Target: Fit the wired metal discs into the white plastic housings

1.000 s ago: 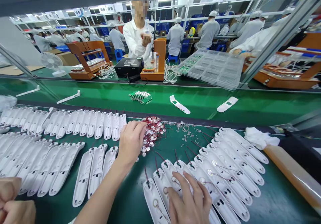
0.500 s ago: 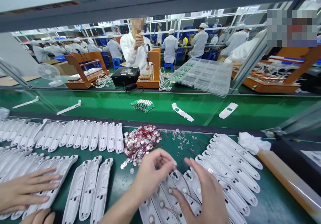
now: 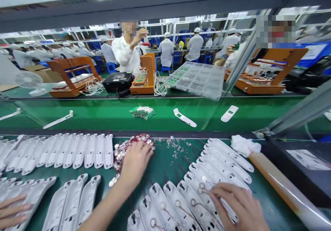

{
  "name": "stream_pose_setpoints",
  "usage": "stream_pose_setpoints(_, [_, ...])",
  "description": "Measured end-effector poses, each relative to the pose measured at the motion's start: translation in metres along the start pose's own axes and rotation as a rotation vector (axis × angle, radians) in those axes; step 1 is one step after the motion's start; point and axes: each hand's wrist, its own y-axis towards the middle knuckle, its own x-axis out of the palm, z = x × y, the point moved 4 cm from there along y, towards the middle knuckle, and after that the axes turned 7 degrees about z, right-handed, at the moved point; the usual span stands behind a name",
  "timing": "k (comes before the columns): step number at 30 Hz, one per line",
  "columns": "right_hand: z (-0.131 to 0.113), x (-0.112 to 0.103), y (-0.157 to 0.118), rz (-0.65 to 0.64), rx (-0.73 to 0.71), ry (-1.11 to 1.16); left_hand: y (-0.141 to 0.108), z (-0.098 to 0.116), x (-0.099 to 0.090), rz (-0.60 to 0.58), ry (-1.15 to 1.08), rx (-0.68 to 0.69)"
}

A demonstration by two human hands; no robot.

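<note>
Across the green worktop, slender white plastic shells are forming a fanned row from the near edge toward the far right; other white shells are filling the left side. Well apart, the two hands are occupying different spots. The right hand is resting over the fanned row, thumb and fingers close together beside a thin wire; whether they are gripping it is unclear. Near the far edge, the left hand is covering part of a heap of red-wired silver discs, its fingertips hiding any hold. Single discs are sitting inside several fanned shells. Tiny clear plastic bits are lying right of the heap.
</note>
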Motion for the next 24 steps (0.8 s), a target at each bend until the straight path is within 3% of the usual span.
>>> stream_pose_setpoints(2, [0.017,-0.005,-0.003,0.01,0.116,-0.087,0.012,-0.02,0.011,0.015,0.047,-0.003])
stream_pose_setpoints(5, [0.026,-0.002,-0.009,-0.051,0.197,-0.158,0.018,-0.033,0.022,0.017,0.026,0.01])
stream_pose_setpoints(11, [0.034,0.01,-0.01,-0.096,0.276,-0.234,0.016,-0.031,0.018,0.035,-0.1,0.013])
stream_pose_setpoints(17, [0.049,0.016,0.0,-0.135,0.313,-0.227,0.021,-0.032,0.006,0.078,-0.247,-0.091])
stream_pose_setpoints(24, [0.058,0.023,0.002,-0.145,0.324,-0.241,0.025,-0.03,0.007,0.102,-0.207,-0.022])
